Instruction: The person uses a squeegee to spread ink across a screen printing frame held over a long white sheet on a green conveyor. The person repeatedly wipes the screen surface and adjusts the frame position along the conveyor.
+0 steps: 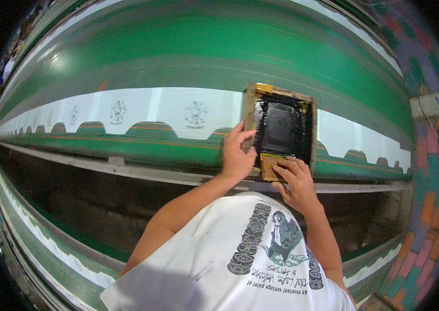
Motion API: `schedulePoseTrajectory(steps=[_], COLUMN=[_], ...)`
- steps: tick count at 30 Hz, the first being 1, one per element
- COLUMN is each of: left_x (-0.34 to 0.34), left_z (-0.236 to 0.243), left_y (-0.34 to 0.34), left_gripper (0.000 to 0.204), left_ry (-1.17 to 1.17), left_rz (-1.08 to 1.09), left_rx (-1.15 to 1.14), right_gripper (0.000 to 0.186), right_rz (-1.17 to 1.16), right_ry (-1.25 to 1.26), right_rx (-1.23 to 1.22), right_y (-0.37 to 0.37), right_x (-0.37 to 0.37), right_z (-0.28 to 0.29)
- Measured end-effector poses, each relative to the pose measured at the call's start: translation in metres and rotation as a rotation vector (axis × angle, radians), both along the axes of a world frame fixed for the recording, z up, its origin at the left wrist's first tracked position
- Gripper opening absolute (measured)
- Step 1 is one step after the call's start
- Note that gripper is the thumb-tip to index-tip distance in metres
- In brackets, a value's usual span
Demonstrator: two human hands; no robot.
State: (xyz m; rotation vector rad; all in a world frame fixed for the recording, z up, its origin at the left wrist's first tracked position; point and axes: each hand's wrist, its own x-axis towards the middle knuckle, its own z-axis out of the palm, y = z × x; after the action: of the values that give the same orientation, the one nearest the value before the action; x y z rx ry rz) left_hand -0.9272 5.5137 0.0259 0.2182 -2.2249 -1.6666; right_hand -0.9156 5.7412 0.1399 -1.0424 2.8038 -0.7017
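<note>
1 wooden printing frame (282, 129) with black ink lies on 1 long green table (178, 57). 2 hands touch it: 1 left hand (236, 155) and 1 right hand (296, 184). 1 white fabric strip (141, 109) carries at least 4 round printed emblems (196, 114); farther ones blur.

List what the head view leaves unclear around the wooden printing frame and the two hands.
- White strip under the wooden printing frame: covered by the frame, so any print there is hidden.
- Left hand palm side: faces away.
- Right hand fingertips: curled onto the frame's lower edge.
- Far round prints at the left: too small, bent by the fisheye.
- Under the table: dark.
</note>
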Motion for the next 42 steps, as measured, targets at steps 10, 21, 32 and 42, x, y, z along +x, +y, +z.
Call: schedulePoseTrajectory(steps=[10,21,32,42], left_x=[-0.009,-0.027,-0.047,-0.052], left_z=[-0.004,0.003,-0.002,-0.002], left_y=[0.002,0.148,0.265,0.273], left_gripper=[0.033,0.027,0.025,0.025], left_ry=[-0.034,0.085,0.037,-0.059], left_rz=[-0.008,-0.010,0.021,0.024], left_rx=[-0.025,0.028,0.068,0.092], right_gripper=[0.032,0.034,0.043,0.045], right_rz=[-0.494,-0.499,-0.158,0.135], right_ry=[-0.024,0.006,0.084,0.145], right_rx=[-0.381,-0.447,-0.315,-0.118], right_y=[0.075,0.218,0.309,0.291], right_x=[0.010,-0.001,-0.026,-0.063], right_z=[-0.037,-0.051,-0.044,-0.026])
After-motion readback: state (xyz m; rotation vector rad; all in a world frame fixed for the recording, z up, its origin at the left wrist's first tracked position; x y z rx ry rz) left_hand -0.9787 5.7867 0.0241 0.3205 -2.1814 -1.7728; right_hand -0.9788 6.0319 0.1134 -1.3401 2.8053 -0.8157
